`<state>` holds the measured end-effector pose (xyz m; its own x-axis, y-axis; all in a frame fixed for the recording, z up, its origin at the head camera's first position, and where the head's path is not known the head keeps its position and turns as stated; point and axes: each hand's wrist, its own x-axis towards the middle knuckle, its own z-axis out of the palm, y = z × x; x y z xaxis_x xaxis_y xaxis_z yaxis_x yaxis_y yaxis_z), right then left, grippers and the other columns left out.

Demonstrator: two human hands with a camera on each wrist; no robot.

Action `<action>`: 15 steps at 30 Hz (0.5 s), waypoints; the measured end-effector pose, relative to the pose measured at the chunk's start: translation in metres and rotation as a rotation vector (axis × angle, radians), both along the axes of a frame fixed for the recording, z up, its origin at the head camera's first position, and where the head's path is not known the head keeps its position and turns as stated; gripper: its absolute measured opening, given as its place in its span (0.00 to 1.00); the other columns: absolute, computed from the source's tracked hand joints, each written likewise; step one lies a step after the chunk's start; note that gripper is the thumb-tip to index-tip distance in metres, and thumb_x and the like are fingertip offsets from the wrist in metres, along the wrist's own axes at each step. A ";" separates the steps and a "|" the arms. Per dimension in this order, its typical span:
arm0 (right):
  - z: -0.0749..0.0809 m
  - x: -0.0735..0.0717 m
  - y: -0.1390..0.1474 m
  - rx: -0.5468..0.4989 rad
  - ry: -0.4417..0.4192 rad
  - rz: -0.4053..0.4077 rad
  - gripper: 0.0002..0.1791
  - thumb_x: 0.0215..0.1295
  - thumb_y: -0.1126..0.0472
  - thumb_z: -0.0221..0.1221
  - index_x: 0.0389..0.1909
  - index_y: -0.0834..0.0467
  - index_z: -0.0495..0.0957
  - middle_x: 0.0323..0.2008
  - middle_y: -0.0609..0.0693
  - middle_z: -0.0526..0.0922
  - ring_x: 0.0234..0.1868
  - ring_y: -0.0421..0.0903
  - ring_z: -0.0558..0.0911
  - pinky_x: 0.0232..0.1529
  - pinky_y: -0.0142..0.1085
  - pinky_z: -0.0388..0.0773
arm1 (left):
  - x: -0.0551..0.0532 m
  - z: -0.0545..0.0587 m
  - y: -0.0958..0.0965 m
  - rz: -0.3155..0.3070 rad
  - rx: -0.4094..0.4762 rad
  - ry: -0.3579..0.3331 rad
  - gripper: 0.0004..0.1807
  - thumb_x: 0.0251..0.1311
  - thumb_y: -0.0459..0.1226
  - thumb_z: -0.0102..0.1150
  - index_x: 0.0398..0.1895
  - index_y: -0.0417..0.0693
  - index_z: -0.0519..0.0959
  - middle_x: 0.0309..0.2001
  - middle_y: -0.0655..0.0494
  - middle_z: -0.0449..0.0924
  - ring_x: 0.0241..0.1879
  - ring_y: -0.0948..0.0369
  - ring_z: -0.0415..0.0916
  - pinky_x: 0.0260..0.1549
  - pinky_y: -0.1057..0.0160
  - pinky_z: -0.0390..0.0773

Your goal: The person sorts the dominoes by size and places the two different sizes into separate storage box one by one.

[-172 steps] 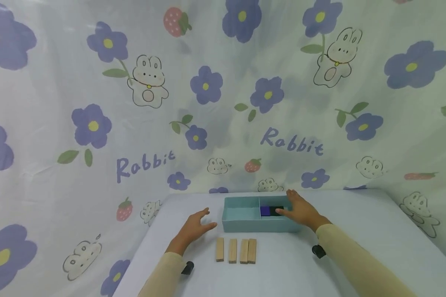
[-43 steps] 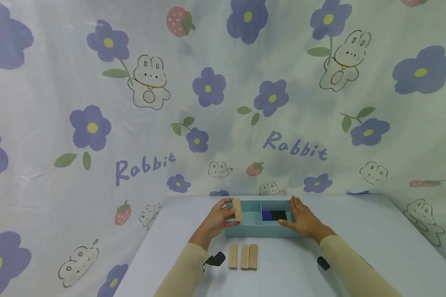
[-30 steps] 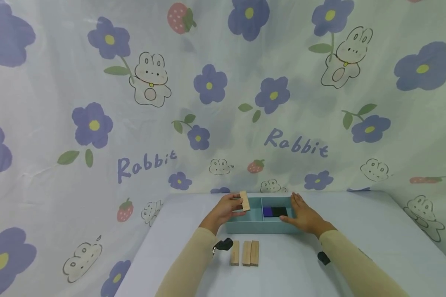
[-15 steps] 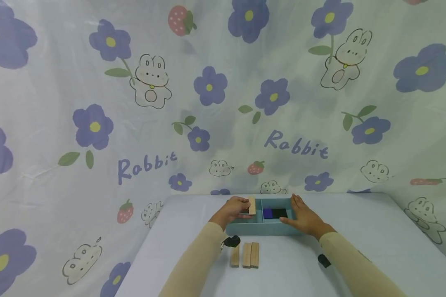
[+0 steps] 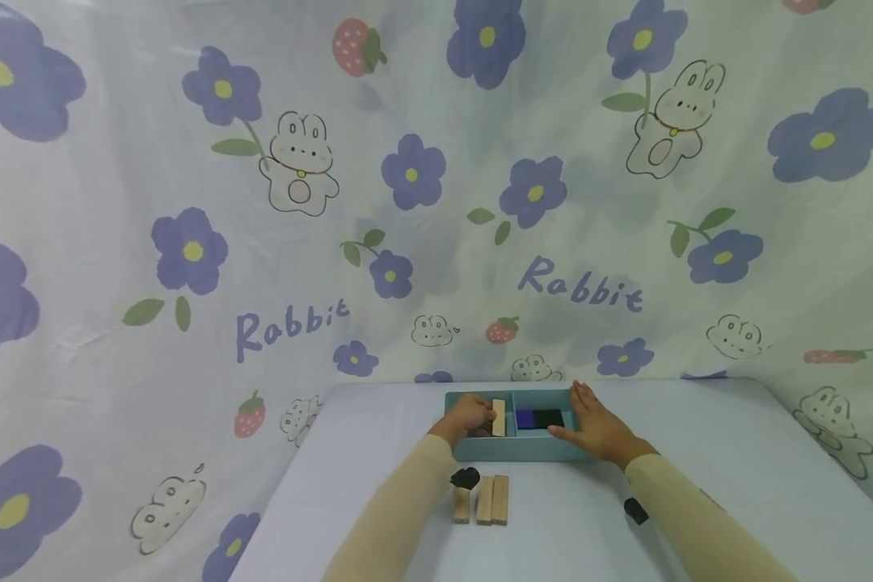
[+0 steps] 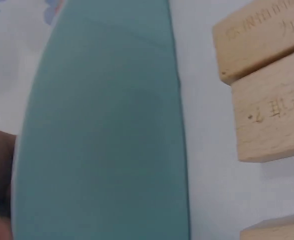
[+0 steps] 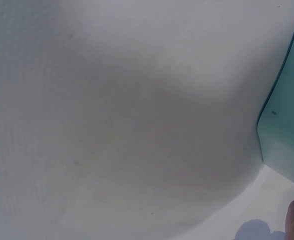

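In the head view a pale wooden block (image 5: 499, 418) is pinched in my left hand (image 5: 471, 416), down inside the left compartment of a teal two-part box (image 5: 524, 449). The block lies against or close to the divider; whether it touches the floor I cannot tell. My right hand (image 5: 600, 428) rests on the box's right end, fingers extended along it and thumb over the front rim. Purple (image 5: 525, 419) and black (image 5: 549, 419) flat pieces lie side by side in the right compartment. The left wrist view shows the box's wall (image 6: 106, 125) hiding most of my left hand.
Before the box lie three more wooden blocks: a single one (image 5: 461, 509) and a touching pair (image 5: 492, 501). Engraved characters mark the pair's blocks (image 6: 274, 110) in the left wrist view. A rabbit-and-flower curtain (image 5: 436, 202) hangs behind the white table (image 5: 698, 453).
My left hand picked up a block from the table's row, carried it over the box, then moved right and lowered it into the left compartment. My right hand stays at the box's right end.
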<state>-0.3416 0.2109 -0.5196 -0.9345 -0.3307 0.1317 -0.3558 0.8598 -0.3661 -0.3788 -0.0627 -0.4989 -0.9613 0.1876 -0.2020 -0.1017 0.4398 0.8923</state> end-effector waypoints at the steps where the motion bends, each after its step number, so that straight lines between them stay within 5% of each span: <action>1: 0.000 0.000 0.000 0.004 -0.003 -0.002 0.60 0.63 0.27 0.50 0.74 0.72 0.42 0.75 0.66 0.41 0.74 0.63 0.42 0.70 0.57 0.46 | 0.000 -0.001 0.002 0.005 -0.023 0.017 0.03 0.62 0.26 0.59 0.33 0.32 0.80 0.28 0.49 0.79 0.28 0.56 0.80 0.26 0.59 0.83; 8: 0.000 -0.001 0.001 0.007 0.004 -0.002 0.60 0.62 0.27 0.49 0.74 0.72 0.42 0.75 0.67 0.42 0.74 0.64 0.43 0.69 0.57 0.47 | 0.000 -0.003 0.014 0.015 -0.111 0.045 0.11 0.60 0.25 0.59 0.20 0.36 0.76 0.23 0.51 0.78 0.23 0.59 0.79 0.25 0.62 0.82; 15: 0.000 0.001 0.001 -0.007 0.017 0.009 0.60 0.63 0.28 0.50 0.73 0.73 0.43 0.75 0.67 0.42 0.74 0.64 0.42 0.69 0.58 0.47 | -0.008 -0.011 0.024 0.018 -0.177 0.041 0.04 0.57 0.24 0.61 0.26 0.31 0.81 0.21 0.49 0.80 0.21 0.58 0.80 0.24 0.62 0.82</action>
